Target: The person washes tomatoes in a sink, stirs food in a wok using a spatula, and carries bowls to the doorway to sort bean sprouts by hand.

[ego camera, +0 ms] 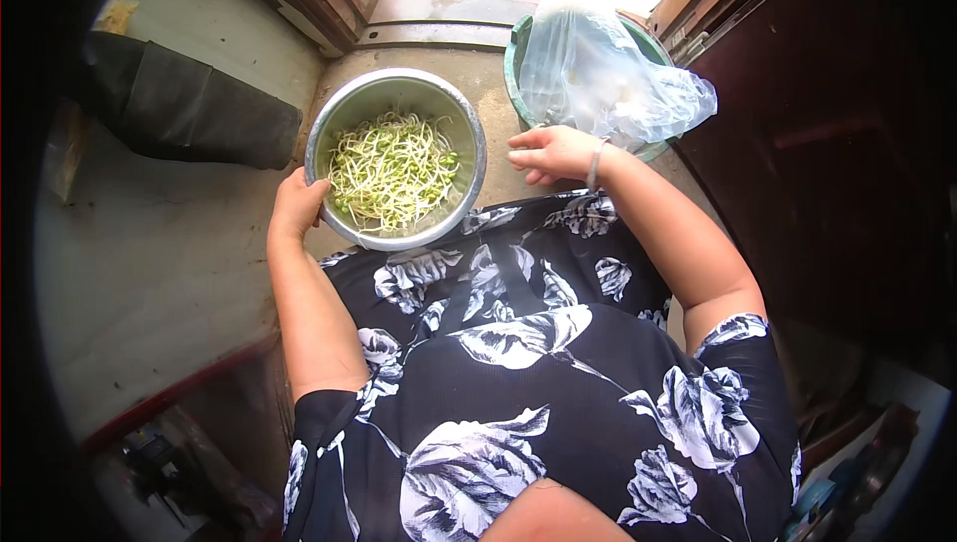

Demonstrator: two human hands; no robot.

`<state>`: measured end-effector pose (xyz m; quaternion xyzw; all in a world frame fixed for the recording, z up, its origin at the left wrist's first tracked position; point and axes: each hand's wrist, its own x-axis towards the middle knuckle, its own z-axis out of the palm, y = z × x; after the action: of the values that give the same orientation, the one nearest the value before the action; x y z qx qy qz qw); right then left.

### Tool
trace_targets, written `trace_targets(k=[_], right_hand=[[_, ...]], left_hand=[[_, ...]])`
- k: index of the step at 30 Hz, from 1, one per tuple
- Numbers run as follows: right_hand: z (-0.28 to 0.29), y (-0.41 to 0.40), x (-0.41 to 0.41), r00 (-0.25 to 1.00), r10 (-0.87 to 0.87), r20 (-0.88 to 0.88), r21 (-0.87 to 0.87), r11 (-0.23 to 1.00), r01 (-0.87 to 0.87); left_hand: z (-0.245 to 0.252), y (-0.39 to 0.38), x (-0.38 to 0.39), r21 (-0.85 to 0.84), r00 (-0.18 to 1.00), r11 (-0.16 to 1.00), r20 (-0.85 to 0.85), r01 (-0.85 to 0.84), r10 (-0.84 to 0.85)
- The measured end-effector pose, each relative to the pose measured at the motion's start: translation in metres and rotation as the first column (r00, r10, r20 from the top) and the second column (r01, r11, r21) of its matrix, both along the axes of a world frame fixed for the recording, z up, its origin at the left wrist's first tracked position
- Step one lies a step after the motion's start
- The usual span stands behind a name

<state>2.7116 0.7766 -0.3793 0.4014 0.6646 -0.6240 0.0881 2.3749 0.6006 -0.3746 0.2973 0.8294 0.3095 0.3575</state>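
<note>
My left hand (pixel 297 203) grips the rim of a round metal bowl (pixel 472 160), its thumb over the edge. Inside the bowl lies a heap of bean sprouts (pixel 392 172) with white stems and green-yellow heads. To the right of the bowl, my right hand (pixel 552 156) hovers with its fingers apart and slightly bent, nothing visible in them; a bracelet circles its wrist. Just beyond that hand stands a green plastic tub (pixel 513 71). A translucent plastic bag (pixel 598 71) lies over the tub and hangs past its right side; what it holds cannot be told clearly.
A doorway with a metal sill (pixel 441 35) lies at the front. A dark padded roll or sleeve-like object (pixel 202 104) stands out along the pale wall (pixel 172 243) at left. On the right is a dark red door panel (pixel 830 116).
</note>
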Motion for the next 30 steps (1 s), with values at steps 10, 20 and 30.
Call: trace_targets(k=[10, 20, 30], right_hand=[[-0.114, -0.028, -0.089, 0.870, -0.493, -0.024, -0.406, 0.800, 0.442], [-0.237, -0.018, -0.082, 0.570, -0.732, 0.373, -0.095, 0.581, 0.808], [-0.252, 0.006, -0.062, 0.656, -0.588, 0.473, 0.032, 0.755, 0.655]], left_hand=[[-0.024, -0.009, -0.004, 0.026, 0.998, 0.999, -0.052, -0.041, 0.042], [-0.032, 0.000, -0.004, -0.178, 0.988, 0.976, 0.106, 0.127, -0.109], [-0.028, 0.000, -0.001, -0.184, 0.986, 0.970, 0.080, 0.158, -0.146]])
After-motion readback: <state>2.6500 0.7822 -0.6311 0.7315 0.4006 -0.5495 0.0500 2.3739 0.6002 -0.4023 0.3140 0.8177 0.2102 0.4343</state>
